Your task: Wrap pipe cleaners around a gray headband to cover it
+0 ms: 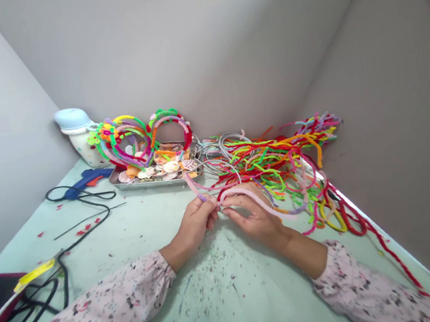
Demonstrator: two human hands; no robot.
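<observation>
My left hand (pixel 196 223) is closed in a pinch, with thumb and forefinger on a fuzzy pipe cleaner strand that shows pink and purple above the fingers. Close beside it, the fingers of my right hand (pixel 256 219) are bent round a pale pink pipe cleaner (pixel 256 196). This strand arches over my right hand and trails off to the right, where orange and purple bits show near it. A short red piece (pixel 221 194) stands up between the two hands. My fingers hide the exact spot where the strands meet.
Decorated pipe cleaner hoops (pixel 168 115) stand on a metal tray (pixel 155 183) of seashells. To the right lies a tangled heap of colourful pipe cleaners (pixel 265 157). A blue glue gun (pixel 86 181), its black cord and a white bottle (pixel 83 143) with a light-blue lid are at left.
</observation>
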